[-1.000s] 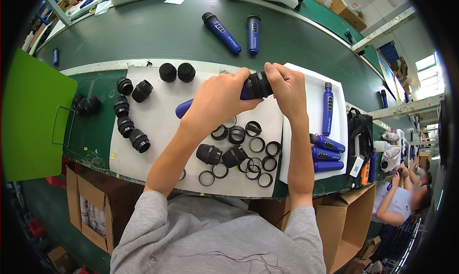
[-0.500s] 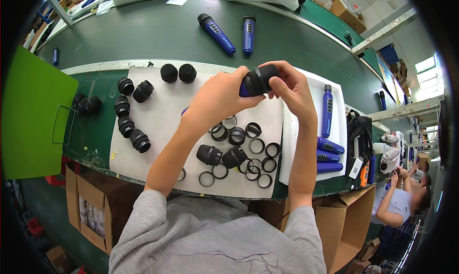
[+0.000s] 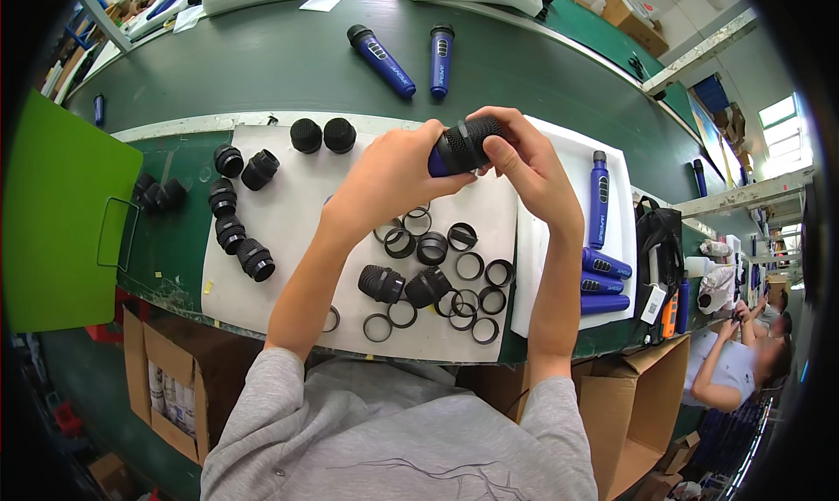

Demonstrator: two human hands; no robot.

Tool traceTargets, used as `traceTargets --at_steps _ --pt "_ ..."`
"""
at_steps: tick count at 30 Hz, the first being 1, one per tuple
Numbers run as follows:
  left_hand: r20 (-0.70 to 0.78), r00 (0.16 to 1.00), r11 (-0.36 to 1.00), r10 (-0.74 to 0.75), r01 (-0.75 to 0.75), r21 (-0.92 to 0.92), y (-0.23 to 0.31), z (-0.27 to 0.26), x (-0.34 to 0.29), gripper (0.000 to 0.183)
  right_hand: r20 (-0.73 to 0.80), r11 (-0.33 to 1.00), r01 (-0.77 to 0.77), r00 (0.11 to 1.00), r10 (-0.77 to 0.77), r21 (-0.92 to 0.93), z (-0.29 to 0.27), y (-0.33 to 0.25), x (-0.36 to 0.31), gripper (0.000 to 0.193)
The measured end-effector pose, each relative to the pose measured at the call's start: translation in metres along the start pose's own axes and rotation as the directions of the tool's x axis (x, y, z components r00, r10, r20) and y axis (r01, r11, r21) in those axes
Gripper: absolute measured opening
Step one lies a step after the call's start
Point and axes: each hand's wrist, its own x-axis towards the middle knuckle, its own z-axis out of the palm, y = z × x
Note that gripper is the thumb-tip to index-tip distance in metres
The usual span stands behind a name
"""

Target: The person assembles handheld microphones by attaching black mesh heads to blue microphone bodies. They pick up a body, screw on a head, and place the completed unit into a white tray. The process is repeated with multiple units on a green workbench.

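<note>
While the left hand [image 3: 389, 176] wraps its fingers round the blue handle [image 3: 440, 159] of a mic [image 3: 463, 147], the right hand [image 3: 531, 169] holds its black head [image 3: 477, 139] between thumb and bent fingers, the mic tilted above the far part of a pale sheet [image 3: 293, 204]; nearer, between the forearms [image 3: 301, 283], lie black rings [image 3: 462, 236] and two loose heads [image 3: 382, 283], at left more heads [image 3: 256, 258], at right a white tray [image 3: 616, 186] with blue mics [image 3: 599, 202], and, on the far green bench [image 3: 262, 60], two further mics [image 3: 382, 62]
</note>
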Motion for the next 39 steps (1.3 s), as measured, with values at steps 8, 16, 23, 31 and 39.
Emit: traceTargets --at_steps 8,16,23,31,39 --pt "0.213 0.977 0.994 -0.031 0.053 -0.098 0.001 -0.018 0.000 0.041 0.055 0.986 0.109 0.993 -0.103 -0.126 0.001 -0.006 -0.003 0.044" --pt "0.454 0.887 0.928 -0.087 0.238 -0.287 -0.009 -0.032 0.003 0.035 0.101 0.964 0.195 0.979 -0.179 -0.180 0.006 -0.008 -0.002 0.042" --pt "0.576 0.817 0.839 -0.003 0.316 -0.443 -0.020 -0.033 0.001 0.031 0.165 0.937 0.264 0.959 -0.230 -0.227 0.005 -0.025 -0.007 0.048" --pt "0.599 0.800 0.784 0.025 0.356 -0.509 -0.020 -0.036 0.002 0.032 0.164 0.932 0.306 0.947 -0.276 -0.196 -0.001 -0.028 -0.005 0.052" --pt "0.295 0.953 0.974 0.067 0.002 -0.228 -0.010 -0.023 -0.003 0.047 0.163 0.954 0.225 0.967 -0.194 -0.200 -0.007 -0.019 -0.006 0.051"
